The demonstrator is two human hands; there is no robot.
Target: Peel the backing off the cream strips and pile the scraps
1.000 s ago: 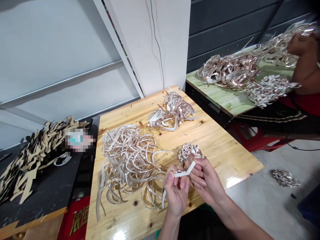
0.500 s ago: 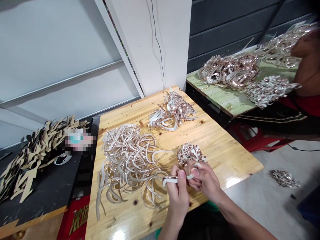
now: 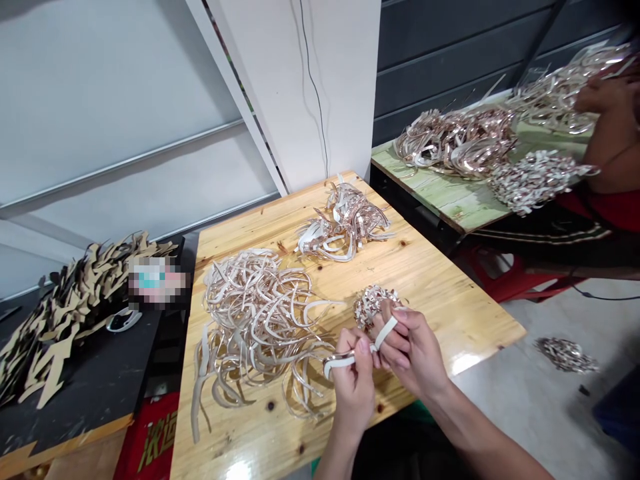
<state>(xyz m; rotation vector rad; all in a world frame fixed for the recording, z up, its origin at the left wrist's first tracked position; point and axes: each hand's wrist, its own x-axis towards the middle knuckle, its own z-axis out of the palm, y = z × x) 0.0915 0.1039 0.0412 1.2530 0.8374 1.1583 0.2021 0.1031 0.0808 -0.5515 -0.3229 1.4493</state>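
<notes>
Close to the table's near edge, my left hand (image 3: 356,373) pinches a narrow white and rose-gold strip (image 3: 341,361) between thumb and fingers. My right hand (image 3: 413,343) grips the strip's other end, which stands up white between thumb and forefinger. Both hands are closed and almost touching. Just beyond them lies a small pile of short, crinkled metallic pieces (image 3: 373,301), partly hidden by my right hand. To the left spreads a large tangle of long curled strips (image 3: 260,307). Farther back sits a second bundle of strips (image 3: 350,220).
The wooden table (image 3: 440,287) carries these piles. At left, a dark table (image 3: 95,393) holds brown cut scraps (image 3: 85,293). On the right, a co-worker's arm (image 3: 613,127) is over a green table (image 3: 435,183) with more strips. Metallic scraps (image 3: 565,355) lie on the floor.
My right hand has turned and shifted slightly; the strip end that curled over its thumb now stands straighter between its fingers. My left hand has barely moved.
</notes>
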